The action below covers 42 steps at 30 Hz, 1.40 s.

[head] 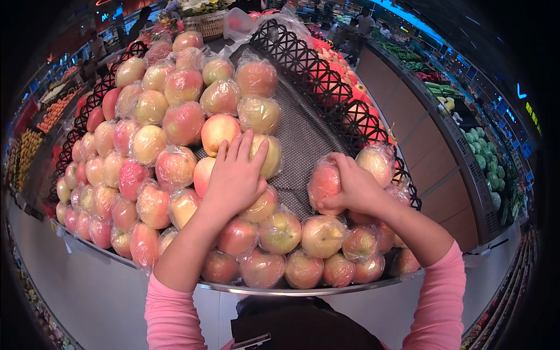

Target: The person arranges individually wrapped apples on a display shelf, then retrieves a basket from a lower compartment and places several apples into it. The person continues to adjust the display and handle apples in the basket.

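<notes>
My left hand (pixel 236 179) lies palm down over the apple display, fingers apart. Its fingertips rest between a red-yellow apple (pixel 220 131) that looks unwrapped and a greenish film-wrapped apple (pixel 271 157). Another apple (pixel 202 175) is partly hidden beneath that hand. On the right, my right hand (pixel 356 186) grips a pinkish apple (pixel 323 183) in clear film, thumb in front and fingers over its top. A paler wrapped apple (pixel 376 164) sits just behind that hand. Below both hands, wrapped apples (pixel 280 232) form rows along the front edge.
Dark textured matting (pixel 297 127) shows between the apple rows. A black lattice divider (pixel 315 72) borders the right side; another (pixel 83 113) borders the left. A metal rim (pixel 297 291) runs along the front. Behind stands a wicker flower basket (pixel 205 25). Cabbages (pixel 485 157) fill a shelf at right.
</notes>
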### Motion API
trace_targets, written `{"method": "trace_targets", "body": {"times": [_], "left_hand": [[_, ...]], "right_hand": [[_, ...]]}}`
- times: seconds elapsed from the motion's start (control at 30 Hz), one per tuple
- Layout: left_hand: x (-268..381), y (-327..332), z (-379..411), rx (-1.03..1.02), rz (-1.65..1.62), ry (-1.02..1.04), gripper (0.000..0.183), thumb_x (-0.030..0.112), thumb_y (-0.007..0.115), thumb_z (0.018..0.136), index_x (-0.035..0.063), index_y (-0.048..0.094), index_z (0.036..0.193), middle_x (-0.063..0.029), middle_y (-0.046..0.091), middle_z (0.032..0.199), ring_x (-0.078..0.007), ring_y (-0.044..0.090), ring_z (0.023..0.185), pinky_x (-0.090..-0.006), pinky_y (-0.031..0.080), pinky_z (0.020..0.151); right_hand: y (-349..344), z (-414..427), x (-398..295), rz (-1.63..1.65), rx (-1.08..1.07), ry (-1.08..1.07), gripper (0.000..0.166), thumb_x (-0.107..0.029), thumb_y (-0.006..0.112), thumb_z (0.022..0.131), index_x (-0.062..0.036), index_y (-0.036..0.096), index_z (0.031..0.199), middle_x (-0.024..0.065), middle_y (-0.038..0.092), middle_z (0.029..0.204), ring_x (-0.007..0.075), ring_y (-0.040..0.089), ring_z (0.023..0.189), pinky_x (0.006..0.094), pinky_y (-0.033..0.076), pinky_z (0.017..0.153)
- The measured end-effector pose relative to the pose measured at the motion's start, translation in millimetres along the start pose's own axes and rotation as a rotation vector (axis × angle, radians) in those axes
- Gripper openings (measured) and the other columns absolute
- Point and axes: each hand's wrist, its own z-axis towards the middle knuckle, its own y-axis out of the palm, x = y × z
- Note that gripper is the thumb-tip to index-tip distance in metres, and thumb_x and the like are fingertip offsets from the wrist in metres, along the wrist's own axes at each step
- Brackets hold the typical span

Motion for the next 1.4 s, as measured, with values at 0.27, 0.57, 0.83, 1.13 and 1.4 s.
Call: {"method": "trace_targets", "body": {"times": [0.27, 0.57, 0.83, 1.13, 1.4], "left_hand": [[18, 11, -7, 0.110, -0.046, -0.154, 0.068, 0.022, 0.061, 0.074, 0.0090, 0.043, 0.139, -0.0206, 0.034, 0.148, -0.0344, 0.035, 0.137, -0.0510, 0.025, 0.114], [17, 13, -7, 0.176, -0.095, -0.150, 0.068, 0.024, 0.062, 0.073, 0.0083, 0.045, 0.138, -0.0227, 0.037, 0.146, -0.0351, 0.036, 0.135, -0.0491, 0.026, 0.113], [15, 16, -7, 0.229, -0.206, -0.116, 0.068, 0.025, 0.063, 0.073, 0.0079, 0.048, 0.137, -0.0250, 0.041, 0.143, -0.0396, 0.042, 0.131, -0.0504, 0.030, 0.110], [7, 19, -12, 0.228, -0.346, -0.135, 0.063, 0.023, 0.062, 0.073, 0.0088, 0.053, 0.134, -0.0221, 0.042, 0.143, -0.0398, 0.042, 0.131, -0.0516, 0.033, 0.109], [6, 17, -8, 0.216, -0.268, -0.116, 0.066, 0.024, 0.062, 0.073, 0.0087, 0.050, 0.136, -0.0238, 0.042, 0.142, -0.0375, 0.043, 0.130, -0.0506, 0.033, 0.108]], "right_hand": [[39, -3, 28, 0.287, 0.204, -0.097, 0.089, -0.037, 0.088, 0.057, 0.0040, 0.048, 0.125, 0.0266, 0.036, 0.137, 0.0403, 0.039, 0.129, 0.0435, 0.036, 0.107], [-15, 49, 7, 0.410, 0.577, -0.298, 0.079, -0.031, 0.088, 0.055, 0.0020, 0.046, 0.114, 0.0203, 0.044, 0.125, 0.0347, 0.047, 0.119, 0.0403, 0.041, 0.102], [-118, 279, -73, 0.276, 0.798, -0.198, 0.093, -0.042, 0.088, 0.055, -0.0002, 0.046, 0.127, 0.0196, 0.048, 0.125, 0.0319, 0.052, 0.115, 0.0397, 0.045, 0.098], [-56, 439, -121, 0.318, 0.439, -0.126, 0.091, -0.049, 0.082, 0.062, -0.0010, 0.049, 0.131, 0.0224, 0.052, 0.132, 0.0323, 0.056, 0.118, 0.0384, 0.045, 0.100], [-97, 353, -82, 0.140, 0.348, -0.447, 0.100, -0.054, 0.068, 0.083, -0.0026, 0.018, 0.152, 0.0182, 0.024, 0.157, 0.0279, 0.025, 0.144, 0.0377, 0.025, 0.116]]}}
